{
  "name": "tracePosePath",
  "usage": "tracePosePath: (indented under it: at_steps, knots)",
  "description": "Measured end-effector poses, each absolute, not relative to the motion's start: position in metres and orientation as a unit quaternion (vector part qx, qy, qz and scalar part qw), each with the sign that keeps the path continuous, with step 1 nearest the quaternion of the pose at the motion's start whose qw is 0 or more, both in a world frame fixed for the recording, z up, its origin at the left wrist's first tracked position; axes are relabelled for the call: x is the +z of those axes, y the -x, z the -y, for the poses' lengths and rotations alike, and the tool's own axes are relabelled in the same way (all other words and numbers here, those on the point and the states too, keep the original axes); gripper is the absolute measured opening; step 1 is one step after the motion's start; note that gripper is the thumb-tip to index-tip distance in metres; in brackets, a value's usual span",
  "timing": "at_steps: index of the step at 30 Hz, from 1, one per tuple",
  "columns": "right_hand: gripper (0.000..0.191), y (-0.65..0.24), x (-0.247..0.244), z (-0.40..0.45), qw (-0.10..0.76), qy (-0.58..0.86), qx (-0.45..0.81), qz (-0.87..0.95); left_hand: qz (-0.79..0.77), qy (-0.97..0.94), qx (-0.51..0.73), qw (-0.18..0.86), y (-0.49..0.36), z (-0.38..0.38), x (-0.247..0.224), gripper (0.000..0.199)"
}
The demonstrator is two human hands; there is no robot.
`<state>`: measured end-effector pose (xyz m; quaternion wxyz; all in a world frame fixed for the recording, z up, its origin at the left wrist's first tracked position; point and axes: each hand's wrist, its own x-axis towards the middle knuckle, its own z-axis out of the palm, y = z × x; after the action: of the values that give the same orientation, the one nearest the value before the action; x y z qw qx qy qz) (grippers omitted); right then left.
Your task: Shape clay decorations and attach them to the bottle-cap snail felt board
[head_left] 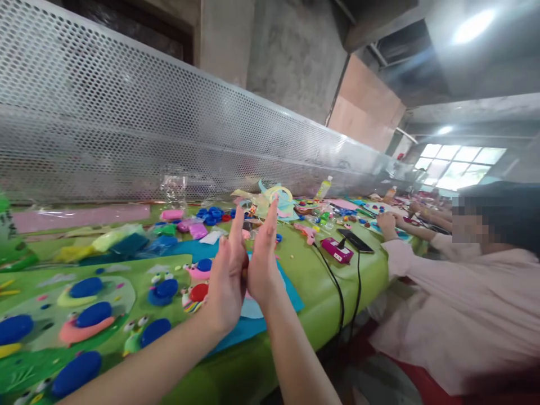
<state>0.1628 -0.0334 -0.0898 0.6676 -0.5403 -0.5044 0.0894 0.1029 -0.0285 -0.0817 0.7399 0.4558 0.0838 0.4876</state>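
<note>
My left hand (228, 275) and my right hand (264, 259) are raised over the table, heels of the palms pressed together and straight fingers pointing up, with a gap between the fingertips. Whatever lies between the palms is too hidden to make out. Below them is a blue sheet (291, 287). Just left of my left hand sit a red cap figure (198, 292) with a striped body and a pink figure with a blue cap (205, 265). More blue-capped clay snails (95, 314) lie on a green picture sheet (164, 351).
A perforated metal screen (126, 112) runs behind the green table (312, 304). Blue caps (211, 215), clay packets (197, 230), a bottle (324, 188), a magenta box (336, 250) with cables and a phone (355, 241) lie around. A person in pink (455, 292) works at right.
</note>
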Motion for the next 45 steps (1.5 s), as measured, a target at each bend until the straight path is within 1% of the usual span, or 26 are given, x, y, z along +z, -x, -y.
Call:
tracePosePath:
  at_steps: [2,4,6,10,13,16,19,20,23,24,27,29,32,34,37,40,45]
  knots:
    - [0.078,-0.167,-0.085,0.024,0.688,0.532,0.087,0.486,-0.134,-0.394,0.476,0.775,-0.103,0.028,-0.080,0.065]
    - [0.079,-0.163,-0.087,0.020,0.689,0.527,0.086,0.491,-0.189,-0.334,0.472,0.793,-0.102,0.023,-0.075,0.061]
    - [0.080,-0.151,-0.093,0.023,0.663,0.533,0.104,0.516,-0.221,-0.301,0.474,0.798,-0.099,0.015,-0.072,0.060]
    - [0.082,-0.133,-0.106,0.027,0.605,0.562,0.152,0.543,-0.223,-0.315,0.477,0.790,-0.093,0.000,-0.077,0.065]
    - [0.077,-0.141,-0.101,0.016,0.596,0.597,0.129,0.521,-0.224,-0.324,0.453,0.800,-0.090,0.003,-0.085,0.065]
    - [0.070,-0.157,-0.087,-0.002,0.623,0.616,0.078,0.476,-0.216,-0.345,0.453,0.793,-0.088,0.011,-0.084,0.062]
    - [0.070,-0.167,-0.070,-0.017,0.648,0.611,0.043,0.454,-0.185,-0.369,0.470,0.780,-0.088,0.015,-0.077,0.039]
    - [0.070,-0.170,-0.066,-0.021,0.654,0.609,0.037,0.447,-0.178,-0.372,0.480,0.774,-0.089,0.015,-0.076,0.037]
    - [0.070,-0.174,-0.056,-0.033,0.666,0.608,0.027,0.430,-0.174,-0.370,0.496,0.766,-0.091,0.011,-0.075,0.045]
    - [0.069,-0.175,-0.055,-0.035,0.669,0.605,0.024,0.431,-0.175,-0.365,0.495,0.769,-0.092,0.010,-0.076,0.042]
    - [0.068,-0.179,-0.060,-0.032,0.691,0.581,0.044,0.428,-0.173,-0.354,0.493,0.776,-0.091,0.005,-0.077,0.029]
    - [0.064,-0.179,-0.069,-0.017,0.716,0.540,0.070,0.436,-0.170,-0.363,0.506,0.764,-0.088,0.001,-0.077,0.022]
    - [0.048,-0.173,-0.091,0.015,0.725,0.488,0.062,0.482,-0.170,-0.392,0.534,0.730,-0.079,-0.005,-0.078,0.021]
    - [0.034,-0.167,-0.108,0.034,0.664,0.514,0.096,0.535,-0.174,-0.415,0.536,0.714,-0.073,-0.009,-0.079,0.024]
    - [0.024,-0.159,-0.125,0.045,0.572,0.554,0.140,0.589,-0.190,-0.457,0.517,0.699,-0.069,-0.013,-0.081,0.032]
    - [0.014,-0.155,-0.130,0.040,0.510,0.597,0.090,0.612,-0.191,-0.494,0.467,0.708,-0.066,-0.017,-0.083,0.040]
    - [0.011,-0.153,-0.126,0.036,0.461,0.627,0.011,0.628,-0.192,-0.542,0.383,0.723,-0.059,-0.019,-0.080,0.043]
